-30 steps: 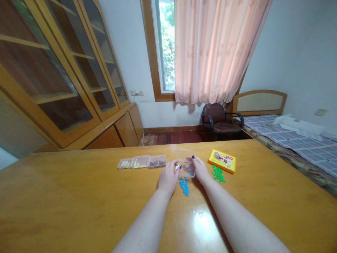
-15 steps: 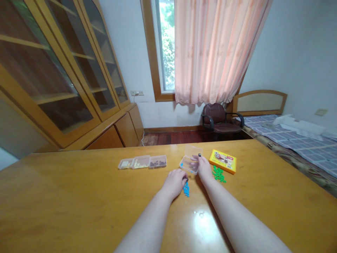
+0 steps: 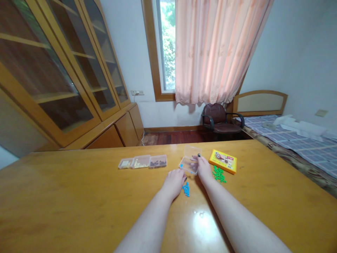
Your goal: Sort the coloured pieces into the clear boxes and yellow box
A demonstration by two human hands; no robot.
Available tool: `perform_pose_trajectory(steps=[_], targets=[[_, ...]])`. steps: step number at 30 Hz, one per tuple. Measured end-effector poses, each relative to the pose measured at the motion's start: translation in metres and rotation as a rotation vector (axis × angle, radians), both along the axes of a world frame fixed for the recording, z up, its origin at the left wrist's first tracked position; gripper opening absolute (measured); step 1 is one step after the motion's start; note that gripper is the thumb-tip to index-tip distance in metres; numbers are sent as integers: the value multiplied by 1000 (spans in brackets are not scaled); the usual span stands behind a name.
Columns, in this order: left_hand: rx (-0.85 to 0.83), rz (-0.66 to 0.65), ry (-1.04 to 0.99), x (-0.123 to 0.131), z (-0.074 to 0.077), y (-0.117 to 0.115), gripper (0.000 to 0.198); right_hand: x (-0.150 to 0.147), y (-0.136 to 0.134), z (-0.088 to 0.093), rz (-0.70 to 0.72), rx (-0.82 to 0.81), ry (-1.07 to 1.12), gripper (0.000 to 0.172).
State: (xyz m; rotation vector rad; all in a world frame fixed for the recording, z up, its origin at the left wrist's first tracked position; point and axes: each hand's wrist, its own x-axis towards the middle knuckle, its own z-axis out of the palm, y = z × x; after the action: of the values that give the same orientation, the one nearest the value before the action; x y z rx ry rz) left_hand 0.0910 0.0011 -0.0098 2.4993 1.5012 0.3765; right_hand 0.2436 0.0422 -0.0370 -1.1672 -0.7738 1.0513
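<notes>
The left hand (image 3: 173, 184) rests at the counter (image 3: 79, 200) with its fingers curled, the tips just beside the loose blue pieces (image 3: 186, 190); whether they pinch one cannot be told. The right hand (image 3: 205, 171) grips the right side of an open clear box (image 3: 188, 164), its fingers showing through the plastic and a few blue bits (image 3: 181, 166) lying inside. To the right of this hand, beyond the green pieces (image 3: 219, 174), lies a yellow carton (image 3: 223, 161) bearing a picture and printed lettering, too small to read.
</notes>
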Motion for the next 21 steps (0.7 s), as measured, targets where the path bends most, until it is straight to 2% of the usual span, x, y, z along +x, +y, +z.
perform_pose_trajectory(steps=[6,10,12,15,18,21], targets=[[-28,27,33,0,-1,2,17,1,4,-7,2,-1,8,42],[50,121,-85,-1,6,2,19,0,0,-1,22,4,12,42],[126,190,-167,-3,10,2,20,-3,-5,5,86,16,19,41],[188,253,-247,-5,14,1,18,-11,-14,15,268,22,21,40],[144,285,-257,-6,14,1,18,-17,-21,20,384,19,-29,38],[81,302,-227,-6,12,3,18,-20,-24,22,412,21,-61,39]])
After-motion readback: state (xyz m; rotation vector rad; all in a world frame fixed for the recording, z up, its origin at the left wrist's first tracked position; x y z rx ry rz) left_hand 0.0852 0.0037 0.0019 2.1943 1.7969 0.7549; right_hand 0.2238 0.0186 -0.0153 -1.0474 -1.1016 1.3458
